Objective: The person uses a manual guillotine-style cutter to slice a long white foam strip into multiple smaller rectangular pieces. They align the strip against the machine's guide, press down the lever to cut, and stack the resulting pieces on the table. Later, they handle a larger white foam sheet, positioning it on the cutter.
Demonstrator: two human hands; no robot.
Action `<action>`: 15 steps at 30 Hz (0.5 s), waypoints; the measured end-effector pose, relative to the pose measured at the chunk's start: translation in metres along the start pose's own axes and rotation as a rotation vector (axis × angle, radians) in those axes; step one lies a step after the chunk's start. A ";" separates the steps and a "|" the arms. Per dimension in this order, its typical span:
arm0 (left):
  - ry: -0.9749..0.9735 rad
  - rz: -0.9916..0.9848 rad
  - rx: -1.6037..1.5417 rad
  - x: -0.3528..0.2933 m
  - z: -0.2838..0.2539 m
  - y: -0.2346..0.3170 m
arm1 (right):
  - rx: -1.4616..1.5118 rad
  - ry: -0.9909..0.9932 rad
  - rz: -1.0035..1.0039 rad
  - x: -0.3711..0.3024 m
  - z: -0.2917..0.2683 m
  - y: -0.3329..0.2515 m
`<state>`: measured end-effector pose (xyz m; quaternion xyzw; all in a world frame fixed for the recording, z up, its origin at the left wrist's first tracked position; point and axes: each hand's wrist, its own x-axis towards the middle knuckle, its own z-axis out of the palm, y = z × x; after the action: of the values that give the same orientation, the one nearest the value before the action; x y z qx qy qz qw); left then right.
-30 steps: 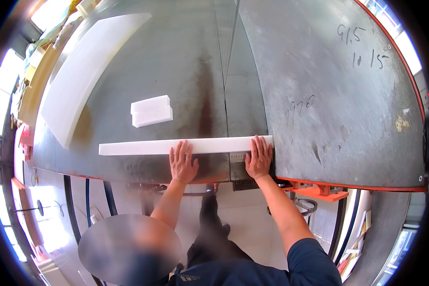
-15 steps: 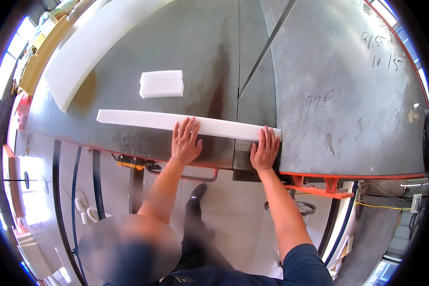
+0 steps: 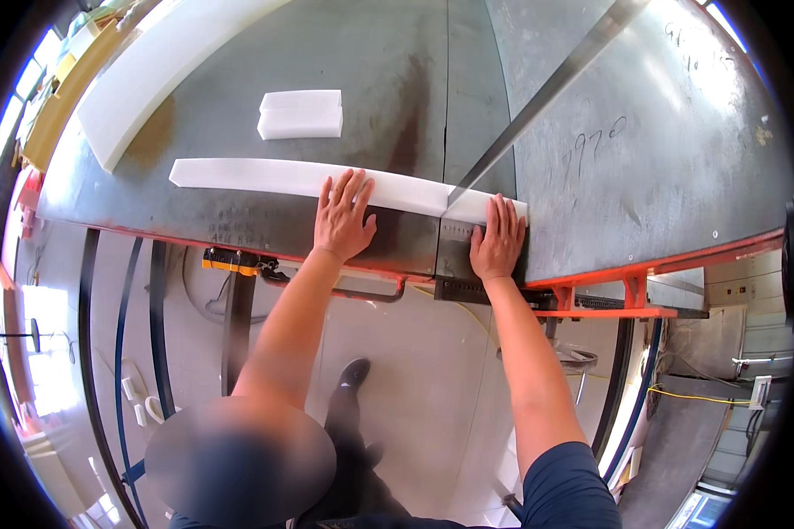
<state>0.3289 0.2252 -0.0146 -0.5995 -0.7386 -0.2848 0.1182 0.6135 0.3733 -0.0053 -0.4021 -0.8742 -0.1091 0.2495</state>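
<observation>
A long white foam strip [image 3: 247, 174] lies crosswise on the grey metal table [image 3: 326, 88]. My left hand [image 3: 342, 220] rests flat with spread fingertips on the strip near its middle, palm at its near side. At the strip's right end, my right hand [image 3: 498, 238] lies with stretched fingers on the foam, close to an upright-looking grey panel [image 3: 644, 176]. Between my hands a slanting metal saw blade [image 3: 543, 101] crosses the strip, its visible lower end at the near edge, not far left of my right fingers. Neither hand grips anything.
Farther back sits a small pair of white foam blocks [image 3: 300, 115]. A large white foam slab [image 3: 141, 97] stands at the far left. Under the table's red front edge are a red handle bar [image 3: 370, 296] and a yellow-black device [image 3: 229, 262].
The table, with strip, blocks and panel, has slid away from me relative to the blade. The blade, earlier behind the strip, now crosses it. Both hands have moved along with the strip.
</observation>
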 end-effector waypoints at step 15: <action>-0.040 -0.016 -0.026 -0.006 -0.002 0.003 | 0.035 -0.061 0.040 -0.004 -0.006 -0.003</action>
<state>0.3330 0.2193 -0.0156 -0.6006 -0.7418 -0.2834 0.0931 0.6156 0.3661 -0.0023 -0.4184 -0.8748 -0.0765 0.2320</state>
